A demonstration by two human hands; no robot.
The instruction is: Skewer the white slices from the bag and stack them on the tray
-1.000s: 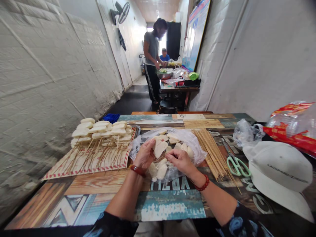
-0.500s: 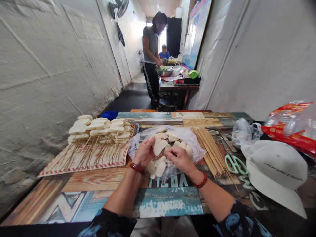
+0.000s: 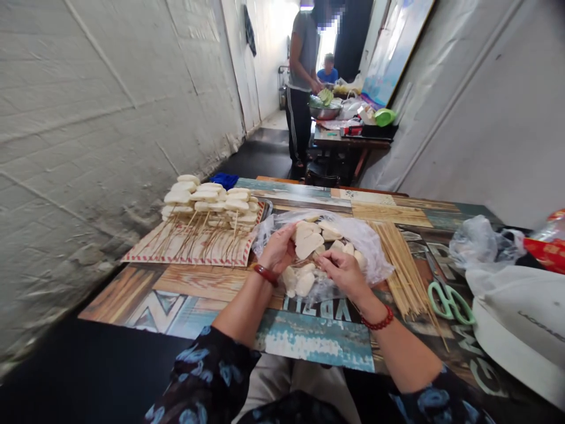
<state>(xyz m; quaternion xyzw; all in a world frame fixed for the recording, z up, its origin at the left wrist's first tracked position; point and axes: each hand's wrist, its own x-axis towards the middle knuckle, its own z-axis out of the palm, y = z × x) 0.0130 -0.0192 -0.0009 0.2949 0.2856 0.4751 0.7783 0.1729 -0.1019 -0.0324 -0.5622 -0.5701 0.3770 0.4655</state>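
Observation:
My left hand (image 3: pixel 280 250) is closed on a pale, flat food slice (image 3: pixel 309 242), held upright over an open clear plastic bag (image 3: pixel 373 259). More pale slices (image 3: pixel 304 284) lie loose in the bag. Just right of the held slice, my right hand (image 3: pixel 343 270) pinches what looks like a thin bamboo skewer, mostly hidden by the fingers. To the right of the bag lies a bundle of bamboo skewers (image 3: pixel 404 277). On the left, skewered white oval pieces (image 3: pixel 209 197) are stacked in layers, their sticks toward me, on a red-and-white-edged paper (image 3: pixel 176 253).
Green-handled scissors (image 3: pixel 450 303), a white cap (image 3: pixel 521 324) and a crumpled plastic bag (image 3: pixel 477 241) sit on the right of the table. A blue cloth (image 3: pixel 225 180) is at the far left edge. Beyond, a person (image 3: pixel 304 70) stands by a metal bowl (image 3: pixel 326 111) on another table.
The view has shifted left and tilted down, so the table items appear farther right and higher. Both hands stay over the bag, with the slice still in my left hand.

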